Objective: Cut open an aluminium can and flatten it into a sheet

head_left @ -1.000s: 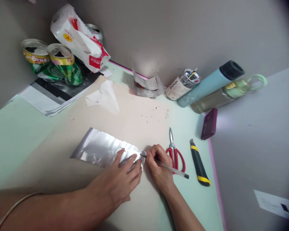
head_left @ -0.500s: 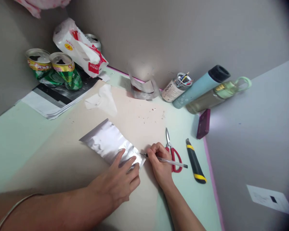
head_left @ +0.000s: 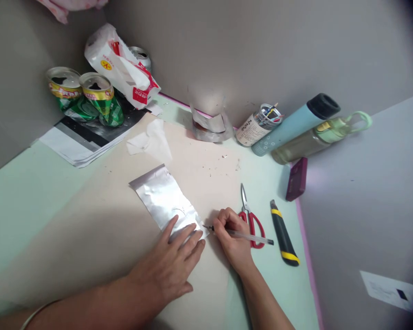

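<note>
A thin silvery sheet, bright and slightly creased, lies slanted on the beige paper. My left hand rests with spread fingers, its fingertips pressing on the sheet's near end. In a writing grip, my right hand holds a clear-barrelled pen, whose tip is at the sheet's right edge. Red-handled scissors lie just behind and right of that hand, partly hidden by it. Farther right is a black and yellow utility knife.
Crushed green cans and a white tissue pack stand at the back left on papers. A pen holder, a blue tumbler, a green bottle and a maroon box line the wall. Crumpled tissue lies behind the sheet.
The silvery sheet has turned a little and lies flatter. My left fingers have spread and shifted along its near end. The pen stays at its right edge; the whole view has shifted slightly.
</note>
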Demonstrator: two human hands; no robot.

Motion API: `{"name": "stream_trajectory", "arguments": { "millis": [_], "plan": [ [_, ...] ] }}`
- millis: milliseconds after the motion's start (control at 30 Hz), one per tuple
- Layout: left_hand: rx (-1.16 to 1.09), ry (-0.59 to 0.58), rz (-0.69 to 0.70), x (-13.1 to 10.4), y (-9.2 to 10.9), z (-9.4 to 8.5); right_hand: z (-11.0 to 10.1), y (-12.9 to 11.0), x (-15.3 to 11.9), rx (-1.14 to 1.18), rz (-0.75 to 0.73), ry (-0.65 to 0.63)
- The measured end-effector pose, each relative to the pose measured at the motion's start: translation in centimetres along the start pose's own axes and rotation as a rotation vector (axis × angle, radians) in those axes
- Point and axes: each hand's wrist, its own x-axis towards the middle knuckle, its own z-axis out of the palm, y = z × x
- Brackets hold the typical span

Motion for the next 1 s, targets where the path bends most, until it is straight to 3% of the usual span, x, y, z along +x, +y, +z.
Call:
{"name": "stream_trajectory", "arguments": {
  "millis": [367, 1000],
  "plan": [
    [0.024, 0.023, 0.001, -0.52, 0.07, 0.2, -0.1, 0.1, -0.07, -0.041, -0.022, -0.088],
    [0.023, -0.038, 0.01, -0.54, 0.0, 0.2, -0.09, -0.14, -0.26, -0.099, -0.04, -0.093]
  ]
}}
